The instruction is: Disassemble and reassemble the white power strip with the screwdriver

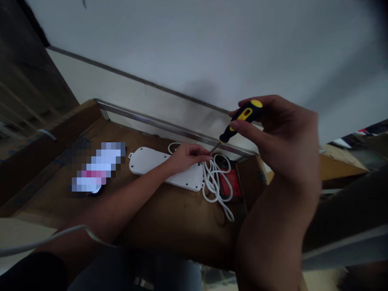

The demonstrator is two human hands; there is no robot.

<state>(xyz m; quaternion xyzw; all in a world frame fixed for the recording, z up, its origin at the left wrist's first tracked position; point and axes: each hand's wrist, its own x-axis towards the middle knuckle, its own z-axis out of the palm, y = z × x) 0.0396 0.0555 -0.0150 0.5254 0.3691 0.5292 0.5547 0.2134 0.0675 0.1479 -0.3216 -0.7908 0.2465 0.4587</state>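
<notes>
A white power strip (148, 161) lies face down on the brown wooden surface, with dark screw holes along its edges. My right hand (281, 133) grips the black and yellow handle of a screwdriver (239, 121), which slants down to the left. Resting over the strip's far right part, my left hand (189, 155) pinches thumb and finger together at the low end of the screwdriver shaft. Whether a screw is also between those fingertips is hidden. The strip's white cord (212, 182) lies in loose loops at its right end.
A phone with a blurred lit screen (100, 167) lies left of the strip. A red object (230, 182) sits behind the cord loops. Wooden side boards (54, 133) and a pale wall panel (169, 52) bound the surface. Another white cable (60, 233) crosses near my left forearm.
</notes>
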